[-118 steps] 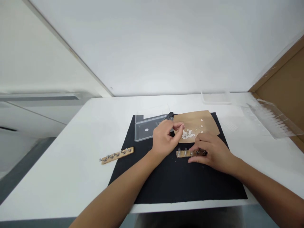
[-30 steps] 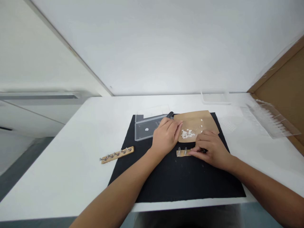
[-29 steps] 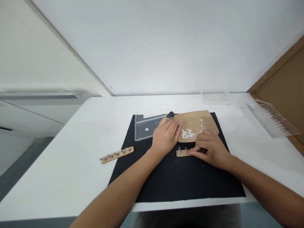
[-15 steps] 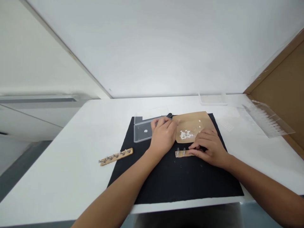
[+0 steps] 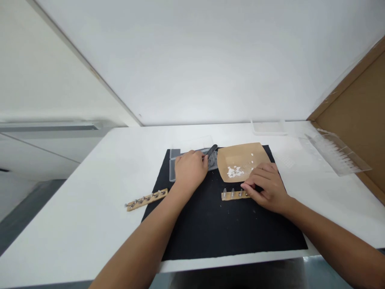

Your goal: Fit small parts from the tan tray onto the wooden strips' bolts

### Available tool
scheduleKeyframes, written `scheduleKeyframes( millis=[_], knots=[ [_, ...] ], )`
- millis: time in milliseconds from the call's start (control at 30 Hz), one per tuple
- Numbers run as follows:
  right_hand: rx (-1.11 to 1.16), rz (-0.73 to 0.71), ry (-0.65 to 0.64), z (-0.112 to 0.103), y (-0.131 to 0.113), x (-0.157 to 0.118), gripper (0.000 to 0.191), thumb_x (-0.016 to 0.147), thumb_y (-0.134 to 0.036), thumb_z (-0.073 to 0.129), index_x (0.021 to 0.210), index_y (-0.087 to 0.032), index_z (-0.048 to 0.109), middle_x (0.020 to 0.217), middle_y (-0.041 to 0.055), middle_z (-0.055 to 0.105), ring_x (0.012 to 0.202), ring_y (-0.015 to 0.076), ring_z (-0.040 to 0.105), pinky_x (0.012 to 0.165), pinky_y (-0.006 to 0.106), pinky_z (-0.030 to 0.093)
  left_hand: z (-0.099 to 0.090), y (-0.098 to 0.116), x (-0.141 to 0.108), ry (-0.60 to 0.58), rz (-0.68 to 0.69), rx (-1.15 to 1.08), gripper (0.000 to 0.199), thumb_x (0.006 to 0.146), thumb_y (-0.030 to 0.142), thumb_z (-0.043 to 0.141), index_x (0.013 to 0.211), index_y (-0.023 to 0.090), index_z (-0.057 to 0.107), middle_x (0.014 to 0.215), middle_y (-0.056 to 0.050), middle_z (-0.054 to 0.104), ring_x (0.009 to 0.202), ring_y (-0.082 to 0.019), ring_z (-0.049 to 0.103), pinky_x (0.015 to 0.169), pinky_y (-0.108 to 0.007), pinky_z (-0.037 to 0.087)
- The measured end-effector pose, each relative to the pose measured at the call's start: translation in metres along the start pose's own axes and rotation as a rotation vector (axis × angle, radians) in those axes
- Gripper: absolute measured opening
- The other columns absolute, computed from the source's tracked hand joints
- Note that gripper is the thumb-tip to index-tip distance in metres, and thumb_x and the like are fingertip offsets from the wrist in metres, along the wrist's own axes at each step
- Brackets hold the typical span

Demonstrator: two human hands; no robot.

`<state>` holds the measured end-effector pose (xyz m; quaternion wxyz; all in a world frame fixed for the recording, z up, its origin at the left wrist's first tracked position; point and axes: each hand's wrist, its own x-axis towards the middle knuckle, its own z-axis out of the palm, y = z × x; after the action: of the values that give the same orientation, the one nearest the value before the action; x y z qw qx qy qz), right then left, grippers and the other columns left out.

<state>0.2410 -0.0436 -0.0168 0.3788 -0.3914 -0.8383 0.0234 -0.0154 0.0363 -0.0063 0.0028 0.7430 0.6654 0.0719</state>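
Observation:
My left hand (image 5: 191,166) lies over the shallow clear plastic box (image 5: 172,170), fingers curled down and tips hidden, so what they grip cannot be made out. Just beyond those fingers a black-handled tool (image 5: 212,150) slants across the box's right part, beside small clear pieces. My right hand (image 5: 264,186) has thumb and forefinger pinched together at the right part of a small tan strip (image 5: 236,195); anything between them is too small to see. Clear upright pieces and small metal ones stand along this strip. Behind it, a brown paper tray (image 5: 237,150) carries white flakes (image 5: 235,171).
A black mat (image 5: 234,233) lies under the work on the white table (image 5: 99,224). To the left rests another tan strip (image 5: 147,200) with several metal pieces. A clear tray (image 5: 269,128) stands at the back; transparent sheets (image 5: 339,154) lie right, near a brown panel (image 5: 355,108).
My left hand has moved left over the box, covering the white disc and uncovering more of the black tool. My right fingertips have shifted slightly right, showing more of the strip's metal pieces.

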Motion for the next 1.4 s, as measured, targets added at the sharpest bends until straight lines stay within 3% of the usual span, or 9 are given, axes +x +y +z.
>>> scheduleKeyframes(
  millis=[200, 467, 700, 1167, 1400],
  knots=[
    [-0.001, 0.012, -0.010, 0.000, -0.001, 0.000, 0.028, 0.102, -0.026, 0.066, 0.076, -0.021, 0.058, 0.070, -0.0026, 0.063, 0.076, 0.0173, 0.051, 0.078, 0.038, 0.029, 0.003, 0.000, 0.000, 0.003, 0.029, -0.001, 0.036, 0.102, 0.045, 0.058, 0.103, 0.015, 0.078, 0.107, -0.018, 0.075, 0.104, -0.037, 0.070, 0.087, -0.046, 0.053],
    [-0.002, 0.025, -0.020, 0.000, 0.000, -0.001, 0.029, 0.102, -0.026, 0.066, 0.075, -0.021, 0.057, 0.070, -0.0024, 0.062, 0.077, 0.0175, 0.051, 0.077, 0.038, 0.029, 0.008, -0.007, 0.004, -0.001, 0.054, -0.066, 0.025, 0.099, 0.035, 0.062, 0.100, 0.017, 0.079, 0.102, -0.016, 0.078, 0.103, -0.036, 0.069, 0.089, -0.046, 0.055],
    [0.000, 0.027, -0.028, 0.000, -0.001, -0.001, 0.028, 0.102, -0.025, 0.066, 0.075, -0.021, 0.058, 0.070, -0.0026, 0.062, 0.076, 0.0172, 0.050, 0.077, 0.038, 0.029, 0.011, -0.006, 0.005, -0.020, -0.051, -0.167, 0.027, 0.097, 0.035, 0.066, 0.116, 0.019, 0.075, 0.111, -0.014, 0.079, 0.109, -0.034, 0.071, 0.084, -0.040, 0.057],
    [0.000, 0.024, -0.025, -0.002, -0.003, 0.000, 0.029, 0.102, -0.025, 0.065, 0.074, -0.021, 0.056, 0.069, -0.0025, 0.061, 0.076, 0.0174, 0.050, 0.077, 0.039, 0.028, 0.009, -0.004, 0.004, -0.050, -0.056, -0.222, 0.023, 0.096, 0.036, 0.072, 0.113, 0.022, 0.076, 0.116, -0.008, 0.081, 0.110, -0.033, 0.074, 0.086, -0.041, 0.058],
    [-0.011, 0.040, -0.001, -0.003, -0.002, 0.001, 0.030, 0.101, -0.024, 0.065, 0.073, -0.022, 0.055, 0.068, -0.0023, 0.060, 0.076, 0.0181, 0.052, 0.078, 0.040, 0.030, 0.009, -0.002, 0.004, -0.036, -0.063, -0.222, 0.019, 0.094, 0.035, 0.070, 0.107, 0.022, 0.076, 0.108, -0.010, 0.082, 0.103, -0.034, 0.074, 0.078, -0.039, 0.057]
  ],
)
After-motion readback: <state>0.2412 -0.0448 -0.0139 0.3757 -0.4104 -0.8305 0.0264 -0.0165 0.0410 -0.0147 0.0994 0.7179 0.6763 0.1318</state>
